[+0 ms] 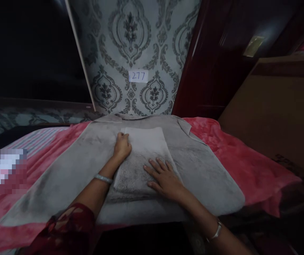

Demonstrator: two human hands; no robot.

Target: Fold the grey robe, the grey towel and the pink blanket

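A folded light-grey plush cloth, roughly rectangular, lies on a larger grey plush cloth spread flat. My left hand is closed at the folded cloth's far left edge, its fingers curled on that edge. My right hand rests palm down on the right side of the folded cloth, fingers spread. At the far side, the big cloth's corners are turned over. Beneath it spreads a pink-red blanket, showing on both sides.
Behind the cloths rises a patterned wall with a paper marked 277. A large dark screen stands at left. A cardboard box and a dark red door frame are at right. Striped fabric lies at left.
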